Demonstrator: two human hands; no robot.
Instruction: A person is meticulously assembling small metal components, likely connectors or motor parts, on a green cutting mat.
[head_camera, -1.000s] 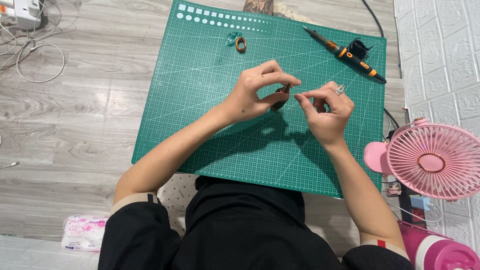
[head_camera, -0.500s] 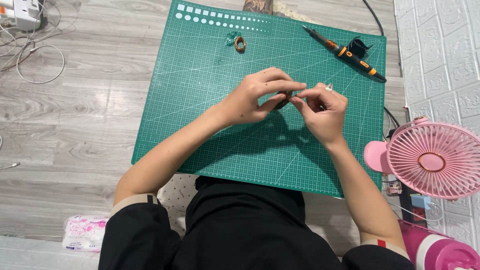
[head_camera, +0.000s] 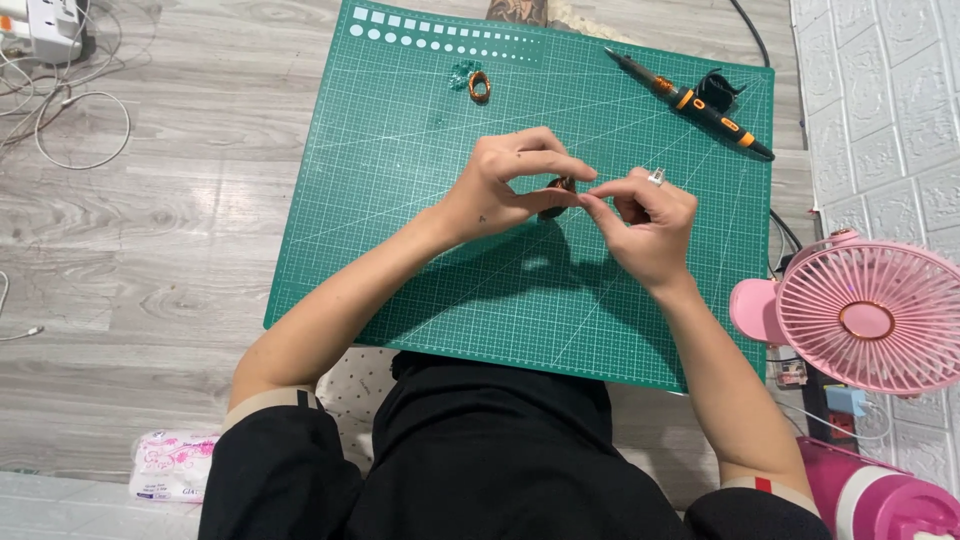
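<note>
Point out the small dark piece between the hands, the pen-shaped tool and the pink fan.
small dark piece (head_camera: 556, 192), head view, on its part showing between the fingertips.
pen-shaped tool (head_camera: 690, 102), head view, on the orange-ringed mid-shaft.
pink fan (head_camera: 868, 320), head view, on the grille's hub.

Fan (head_camera: 868, 318) right of cutting mat (head_camera: 420, 230)

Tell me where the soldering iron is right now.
The soldering iron lies diagonally at the far right corner of the green mat in the head view, beyond the right hand and above the pink fan.
</note>
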